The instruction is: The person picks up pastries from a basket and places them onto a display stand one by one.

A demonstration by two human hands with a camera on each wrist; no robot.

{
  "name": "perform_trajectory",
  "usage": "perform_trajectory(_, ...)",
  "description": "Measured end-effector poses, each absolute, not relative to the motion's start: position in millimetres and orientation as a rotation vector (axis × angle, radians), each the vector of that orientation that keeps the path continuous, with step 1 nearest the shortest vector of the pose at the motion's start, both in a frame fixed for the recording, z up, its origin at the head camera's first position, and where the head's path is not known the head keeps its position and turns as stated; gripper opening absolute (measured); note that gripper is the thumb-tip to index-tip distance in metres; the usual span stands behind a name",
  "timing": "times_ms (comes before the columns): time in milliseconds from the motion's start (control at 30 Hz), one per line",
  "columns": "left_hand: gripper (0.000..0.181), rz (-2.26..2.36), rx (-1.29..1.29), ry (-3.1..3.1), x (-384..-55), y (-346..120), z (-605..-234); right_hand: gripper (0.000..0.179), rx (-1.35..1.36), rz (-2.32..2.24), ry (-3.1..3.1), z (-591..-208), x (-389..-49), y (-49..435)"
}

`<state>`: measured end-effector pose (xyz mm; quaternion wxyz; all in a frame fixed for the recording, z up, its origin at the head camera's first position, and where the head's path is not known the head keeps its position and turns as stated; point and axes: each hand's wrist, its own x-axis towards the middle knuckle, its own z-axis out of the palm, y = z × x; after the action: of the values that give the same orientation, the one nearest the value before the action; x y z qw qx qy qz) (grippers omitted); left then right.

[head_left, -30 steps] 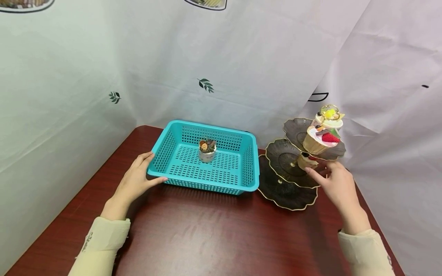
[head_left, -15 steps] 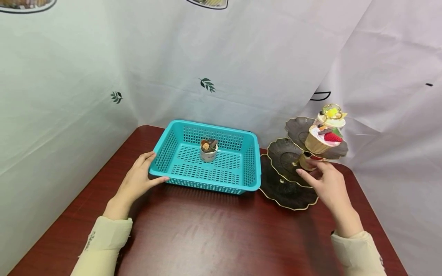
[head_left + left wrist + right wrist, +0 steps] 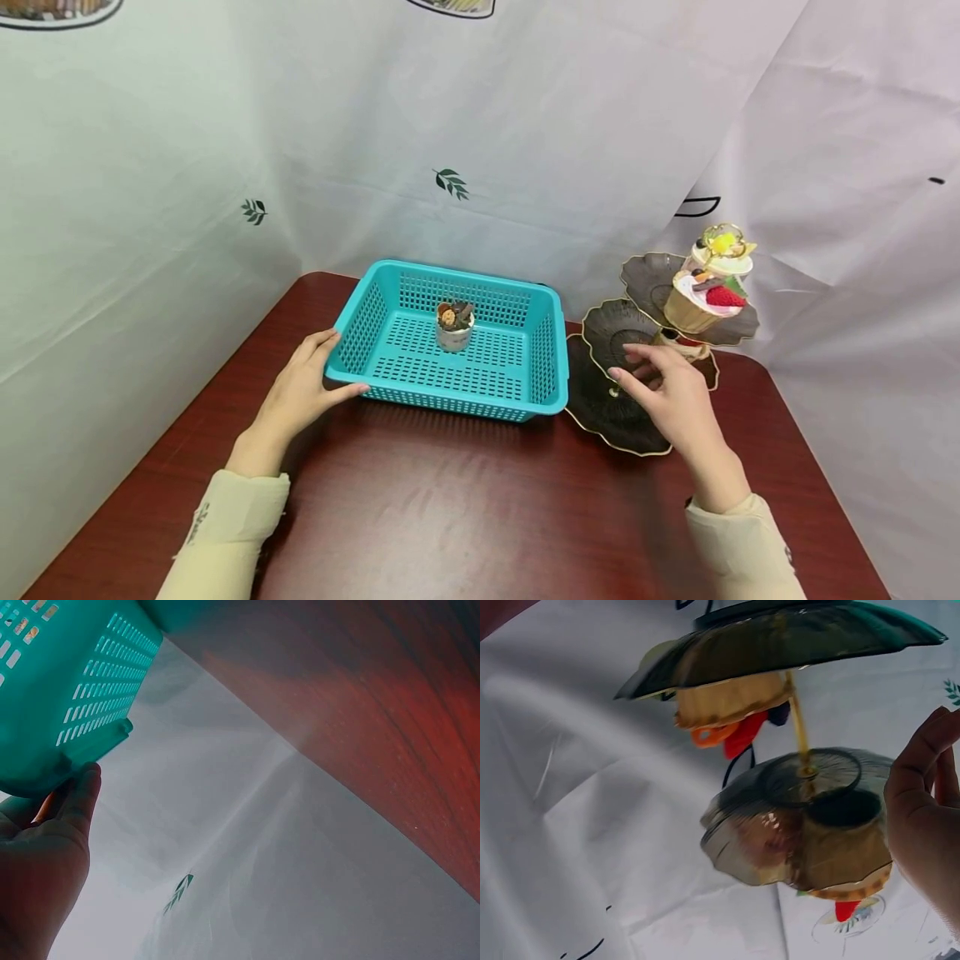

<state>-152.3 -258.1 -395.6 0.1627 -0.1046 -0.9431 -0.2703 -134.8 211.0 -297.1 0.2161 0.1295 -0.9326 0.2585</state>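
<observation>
A turquoise plastic basket [image 3: 442, 402] stands on the table with one small dessert cup [image 3: 454, 331] inside, topped with chocolate and cookie pieces. My left hand [image 3: 295, 398] holds its near left corner, thumb along the front rim and fingers at the left side; the left wrist view shows the fingertips at the rim. My right hand [image 3: 671, 398] hovers in front of a dark three-tier stand [image 3: 648, 282], fingers loosely bent around nothing. On the top tier sit a strawberry cupcake [image 3: 701, 307] and a yellow-topped dessert [image 3: 723, 252]. Another cupcake [image 3: 695, 349] on the middle tier is partly hidden.
The dark red table [image 3: 450, 508] stretches in front of the basket and stand. Pale printed cloth [image 3: 525, 150] hangs close behind and on both sides. Near the basket's right side lies the stand's gold-edged bottom tier [image 3: 600, 412].
My right hand has come away from the middle-tier cupcake, moving left and toward me with nothing in its fingers. The left hand stays at the basket corner.
</observation>
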Motion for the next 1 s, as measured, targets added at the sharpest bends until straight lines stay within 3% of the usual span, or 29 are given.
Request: perform_trajectory(1000,0.095,-0.776,-0.266,-2.716,-152,-256,-395,0.039,0.381,0.845,-2.48,-323,-123,170)
